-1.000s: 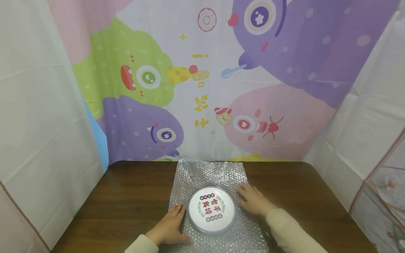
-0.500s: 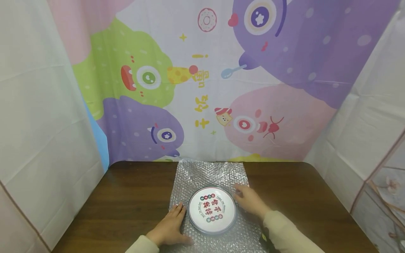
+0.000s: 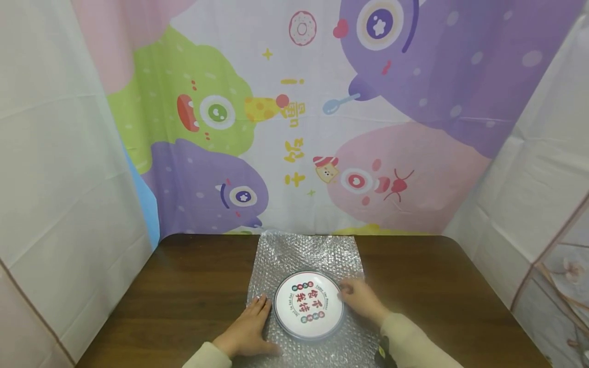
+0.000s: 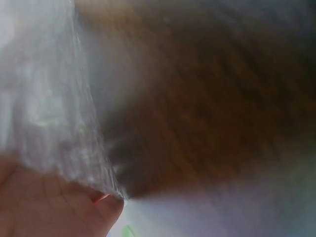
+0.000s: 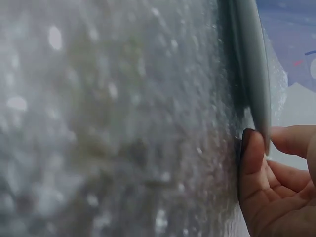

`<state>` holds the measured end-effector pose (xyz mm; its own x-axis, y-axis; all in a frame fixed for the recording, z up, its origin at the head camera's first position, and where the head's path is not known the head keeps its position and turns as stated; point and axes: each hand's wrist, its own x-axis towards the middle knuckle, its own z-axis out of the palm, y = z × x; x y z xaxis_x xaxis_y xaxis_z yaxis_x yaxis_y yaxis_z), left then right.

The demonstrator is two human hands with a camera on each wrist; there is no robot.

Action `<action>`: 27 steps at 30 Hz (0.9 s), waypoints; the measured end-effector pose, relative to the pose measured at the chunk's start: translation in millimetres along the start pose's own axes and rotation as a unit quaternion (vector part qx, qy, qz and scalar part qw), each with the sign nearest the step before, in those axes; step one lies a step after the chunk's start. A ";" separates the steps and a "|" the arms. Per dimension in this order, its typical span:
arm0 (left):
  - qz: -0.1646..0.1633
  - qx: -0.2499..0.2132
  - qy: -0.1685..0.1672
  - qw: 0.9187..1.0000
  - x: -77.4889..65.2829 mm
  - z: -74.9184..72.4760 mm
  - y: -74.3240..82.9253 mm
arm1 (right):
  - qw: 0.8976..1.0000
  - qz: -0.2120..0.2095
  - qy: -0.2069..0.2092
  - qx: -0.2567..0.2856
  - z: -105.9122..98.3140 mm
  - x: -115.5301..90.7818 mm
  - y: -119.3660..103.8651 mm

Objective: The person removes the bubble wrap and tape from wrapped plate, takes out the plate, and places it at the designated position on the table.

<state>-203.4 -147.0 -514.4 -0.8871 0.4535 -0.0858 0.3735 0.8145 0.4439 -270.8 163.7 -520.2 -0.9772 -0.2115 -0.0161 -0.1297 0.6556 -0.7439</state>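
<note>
A round white plate (image 3: 309, 305) with red lettering and a blue-grey rim lies face up on a sheet of bubble wrap (image 3: 306, 253). My right hand (image 3: 365, 301) is at the plate's right edge. In the right wrist view its thumb and fingers pinch the grey-green plate rim (image 5: 256, 74) just over the wrap. To the left of the plate, my left hand (image 3: 248, 329) rests on the wrap with fingers extended and thumb spread. The blurry left wrist view has that hand (image 4: 54, 207) along the edge of the bubble wrap (image 4: 49, 108).
The dark wooden table (image 3: 198, 286) extends on both sides of the wrap. Behind it hangs a cartoon-printed curtain (image 3: 299, 204), with pale sheets at left (image 3: 60, 168) and right (image 3: 529, 184). A small dark object (image 3: 384, 352) shows beside the right sleeve.
My right hand has come down and inward from the wrap's right side to the plate's edge, its fingers curling onto the rim. The left hand and plate stay nearly in place.
</note>
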 end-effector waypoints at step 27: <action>-0.004 -0.008 -0.009 1.000 -0.9 -1.5 1.3 | 0.994 0.075 0.024 0.077 13.9 6.7 10.0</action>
<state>-202.5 -146.9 -512.4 -0.8851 0.4534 -0.1052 0.3618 0.8124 0.4572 -276.4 158.8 -537.1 -0.9911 -0.0826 -0.1041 0.0406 0.5582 -0.8287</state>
